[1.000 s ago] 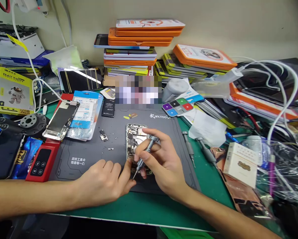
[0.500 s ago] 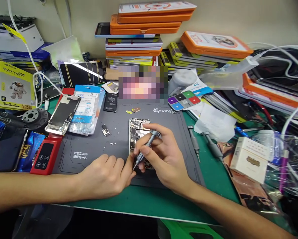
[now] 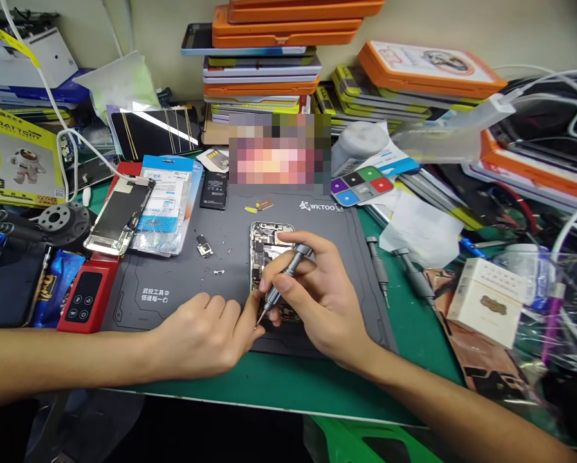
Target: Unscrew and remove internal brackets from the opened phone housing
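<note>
An opened phone [image 3: 258, 247] lies upright on the dark grey mat [image 3: 172, 273], its inner parts exposed. My left hand [image 3: 208, 331] is closed at its lower left edge, with thumb and forefinger about that corner; the exact contact is hidden. In my right hand [image 3: 324, 296] is a slim grey screwdriver [image 3: 288, 276], gripped between thumb and fingers and tilted. Its tip points down beside my left thumb, at the phone's lower end. My right hand covers much of the phone's right side. Left of the phone lie a small metal-and-black part [image 3: 204, 246] and a tiny bracket [image 3: 219, 272].
A phone battery [image 3: 214, 190] and a removed screen [image 3: 119, 215] lie farther left, near a red device [image 3: 88, 292]. Two more screwdrivers, one grey [image 3: 377, 263], lie at right, near a white box [image 3: 485, 302]. Orange cases [image 3: 285, 32] are stacked at the back.
The camera view has shifted slightly, so the background sits a little higher. Both hands keep nearly the same pose, and the screwdriver stays at the phone's lower end.
</note>
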`<state>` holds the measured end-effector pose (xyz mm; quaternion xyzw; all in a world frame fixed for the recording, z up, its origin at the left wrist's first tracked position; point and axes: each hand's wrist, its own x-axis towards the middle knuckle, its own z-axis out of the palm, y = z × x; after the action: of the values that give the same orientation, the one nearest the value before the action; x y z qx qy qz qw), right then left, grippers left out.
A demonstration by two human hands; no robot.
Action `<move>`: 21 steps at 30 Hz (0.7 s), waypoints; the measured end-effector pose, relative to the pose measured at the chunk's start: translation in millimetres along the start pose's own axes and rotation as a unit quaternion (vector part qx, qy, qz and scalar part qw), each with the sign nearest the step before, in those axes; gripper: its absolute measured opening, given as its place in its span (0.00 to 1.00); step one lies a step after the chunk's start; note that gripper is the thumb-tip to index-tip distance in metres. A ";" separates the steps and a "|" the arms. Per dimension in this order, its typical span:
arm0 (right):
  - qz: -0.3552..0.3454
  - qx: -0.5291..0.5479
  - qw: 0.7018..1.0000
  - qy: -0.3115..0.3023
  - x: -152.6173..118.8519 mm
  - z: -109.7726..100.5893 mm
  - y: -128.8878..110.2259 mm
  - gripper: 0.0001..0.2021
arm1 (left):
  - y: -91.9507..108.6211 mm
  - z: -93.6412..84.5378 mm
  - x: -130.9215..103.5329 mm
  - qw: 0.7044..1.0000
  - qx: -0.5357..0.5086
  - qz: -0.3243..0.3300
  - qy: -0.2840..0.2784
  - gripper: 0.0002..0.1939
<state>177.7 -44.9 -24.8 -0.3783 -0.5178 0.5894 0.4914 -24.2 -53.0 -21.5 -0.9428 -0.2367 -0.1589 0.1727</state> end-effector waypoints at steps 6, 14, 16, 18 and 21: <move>0.000 0.005 1.000 -0.010 0.0 0.0 -1.6 0.17 | 0.1 0.1 0.0 1.000 0.005 0.001 0.003 0.20; -0.007 0.001 1.000 -0.019 -0.6 -0.3 -1.8 0.17 | 0.9 1.4 -2.2 1.000 0.009 0.000 0.002 0.20; -0.003 -0.001 1.000 -0.018 0.1 -0.4 -1.5 0.17 | 0.8 1.5 -1.9 1.000 0.008 0.000 0.002 0.20; -0.005 -0.003 1.000 -0.015 0.9 -0.5 -1.5 0.17 | 0.6 1.3 -1.1 1.000 0.005 -0.002 0.001 0.20; -0.016 -0.002 1.000 -0.004 2.1 -1.0 -2.0 0.17 | 0.7 0.7 0.3 1.000 0.002 -0.007 0.007 0.22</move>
<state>178.6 -42.7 -22.9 -0.3689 -0.5269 0.5820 0.4975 -23.4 -53.1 -22.2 -0.9395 -0.2430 -0.1658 0.1753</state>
